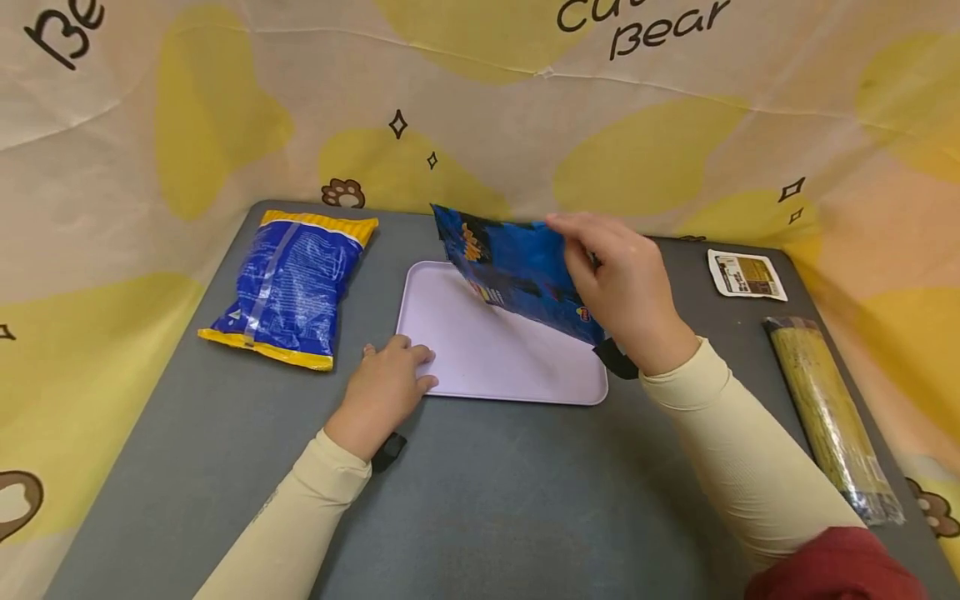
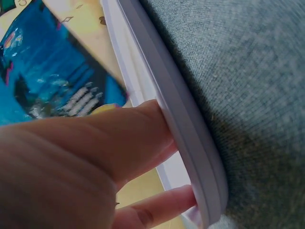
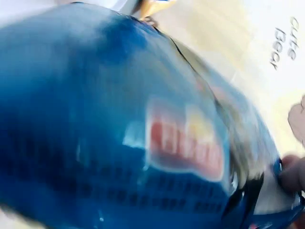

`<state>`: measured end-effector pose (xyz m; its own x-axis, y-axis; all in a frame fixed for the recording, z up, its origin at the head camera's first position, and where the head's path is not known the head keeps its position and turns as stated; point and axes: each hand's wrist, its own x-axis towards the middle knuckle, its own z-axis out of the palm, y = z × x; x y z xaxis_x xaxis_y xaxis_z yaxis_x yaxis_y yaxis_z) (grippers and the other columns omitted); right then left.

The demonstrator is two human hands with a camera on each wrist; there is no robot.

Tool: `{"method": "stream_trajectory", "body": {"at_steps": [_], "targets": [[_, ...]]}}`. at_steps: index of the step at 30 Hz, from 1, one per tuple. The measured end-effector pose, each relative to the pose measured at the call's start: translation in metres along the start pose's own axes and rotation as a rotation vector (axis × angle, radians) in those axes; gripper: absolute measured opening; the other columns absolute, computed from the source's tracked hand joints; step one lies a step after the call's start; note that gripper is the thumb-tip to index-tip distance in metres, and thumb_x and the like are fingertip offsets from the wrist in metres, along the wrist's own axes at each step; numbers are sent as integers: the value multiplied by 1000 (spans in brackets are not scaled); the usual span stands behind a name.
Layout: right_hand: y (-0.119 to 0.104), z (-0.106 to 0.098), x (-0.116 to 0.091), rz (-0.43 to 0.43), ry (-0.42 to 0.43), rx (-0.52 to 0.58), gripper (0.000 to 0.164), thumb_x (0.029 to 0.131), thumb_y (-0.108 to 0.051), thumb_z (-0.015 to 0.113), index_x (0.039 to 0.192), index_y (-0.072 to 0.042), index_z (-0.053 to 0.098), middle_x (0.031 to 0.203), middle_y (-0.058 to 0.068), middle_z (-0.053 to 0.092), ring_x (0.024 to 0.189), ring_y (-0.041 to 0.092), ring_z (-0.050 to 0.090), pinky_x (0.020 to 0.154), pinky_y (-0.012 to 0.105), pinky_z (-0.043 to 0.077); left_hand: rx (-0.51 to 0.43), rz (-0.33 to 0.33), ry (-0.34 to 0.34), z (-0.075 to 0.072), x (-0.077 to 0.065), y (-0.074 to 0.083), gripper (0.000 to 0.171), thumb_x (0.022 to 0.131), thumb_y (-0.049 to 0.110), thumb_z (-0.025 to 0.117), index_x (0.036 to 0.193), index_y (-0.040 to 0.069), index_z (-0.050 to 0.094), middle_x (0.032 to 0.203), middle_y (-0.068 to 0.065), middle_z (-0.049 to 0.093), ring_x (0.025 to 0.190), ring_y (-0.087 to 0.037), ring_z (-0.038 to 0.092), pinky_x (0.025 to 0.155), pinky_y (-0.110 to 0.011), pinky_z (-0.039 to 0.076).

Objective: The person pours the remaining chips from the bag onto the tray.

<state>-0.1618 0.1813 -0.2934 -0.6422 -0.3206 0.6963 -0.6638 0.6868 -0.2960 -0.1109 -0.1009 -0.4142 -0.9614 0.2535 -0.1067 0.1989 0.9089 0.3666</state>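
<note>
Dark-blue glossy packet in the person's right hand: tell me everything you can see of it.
The dark-blue, glossy, plastic-looking packet is roughly rectangular, printed with orange-brown food near its far-left corner, a red-and-yellow logo and small pale lettering, too blurred to read. The person's right hand grips it near its right end, holding it tilted over the pale-lilac rectangular tray. I can't tell whether its lower edge touches the tray, or whether it is sealed.

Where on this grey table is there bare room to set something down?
Bare table lies in front of the lilac tray, between the left sleeve and right sleeve, and between the left sleeve and the blue-and-yellow bag. The tray is crowded: the right grip holds a blue packet above it and the left grip touches its rim.
</note>
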Motion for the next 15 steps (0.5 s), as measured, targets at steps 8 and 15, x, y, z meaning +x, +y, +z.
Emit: {"method": "stream_trajectory", "body": {"at_steps": [8, 15], "targets": [[3, 8, 3, 14, -67, 14, 29, 105, -2, 61, 128, -7, 77, 125, 8, 76, 112, 26, 71, 90, 45, 60, -6, -4, 7, -1, -1, -1, 36, 98, 25, 79, 128, 5, 75, 130, -26, 65, 117, -49, 66, 114, -74, 31], [0, 1, 7, 33, -49, 1, 29, 104, -2, 62, 127, -8, 78, 124, 6, 77, 101, 25, 72, 83, 44, 61, -8, -5, 2, 0, 0, 0, 36, 98, 25, 79, 128, 6, 75, 133, -28, 63, 117, -53, 66, 114, -74, 31]]}}
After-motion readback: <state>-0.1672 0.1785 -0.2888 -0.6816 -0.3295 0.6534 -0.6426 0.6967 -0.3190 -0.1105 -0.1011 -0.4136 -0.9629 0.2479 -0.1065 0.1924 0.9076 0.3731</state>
